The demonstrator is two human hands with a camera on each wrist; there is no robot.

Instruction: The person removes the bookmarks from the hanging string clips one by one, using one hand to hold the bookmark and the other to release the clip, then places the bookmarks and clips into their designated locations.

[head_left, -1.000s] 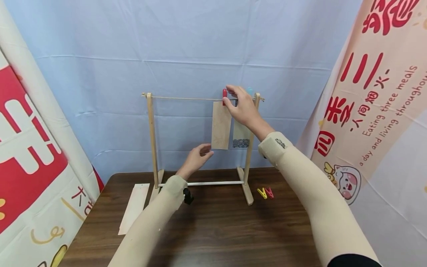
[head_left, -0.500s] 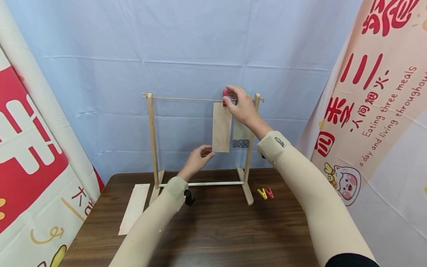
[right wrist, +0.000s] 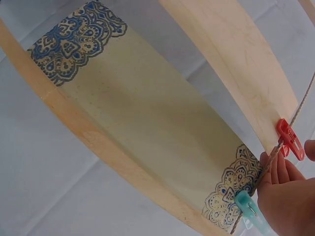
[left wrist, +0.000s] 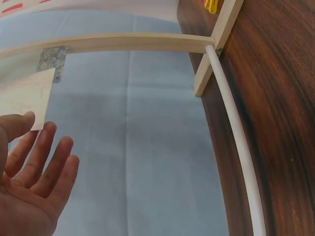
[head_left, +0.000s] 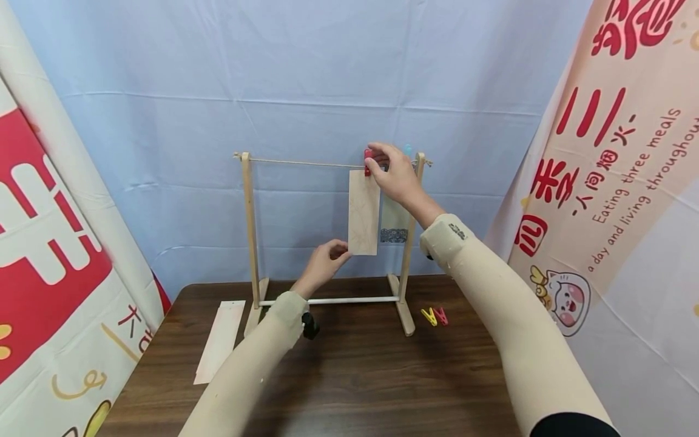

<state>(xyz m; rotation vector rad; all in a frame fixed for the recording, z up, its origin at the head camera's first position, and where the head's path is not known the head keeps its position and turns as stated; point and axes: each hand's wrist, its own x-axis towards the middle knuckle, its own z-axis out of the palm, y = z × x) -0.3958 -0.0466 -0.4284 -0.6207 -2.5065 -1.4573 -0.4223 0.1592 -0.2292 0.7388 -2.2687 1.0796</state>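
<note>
A plain pale card (head_left: 363, 212) hangs from the string (head_left: 306, 162), held at its top right by a red clothespin (head_left: 368, 162). My right hand (head_left: 397, 176) pinches this clothespin, with the thumb (right wrist: 310, 149) on one side and fingers partly behind the string. Low down, my left hand (head_left: 324, 264) pinches the card's bottom left corner. In the left wrist view the thumb (left wrist: 19, 125) lies over that corner, fingertips behind it. Beside it hangs a second card (right wrist: 147, 113) with blue lace patterns at both ends, held by a teal clothespin (right wrist: 251, 210).
The wooden frame (head_left: 249, 224) stands at the back of the dark table (head_left: 360, 376), with a white crossbar (head_left: 352, 300) low down. Several flat cards (head_left: 220, 343) lie at the left. A yellow clothespin (head_left: 429, 316) and a pink clothespin (head_left: 441, 316) lie right of the frame.
The plain card and the red clothespin have sunk slightly, and the string dips a little more there. My left hand has come up to the card's corner; my right hand dropped slightly.
</note>
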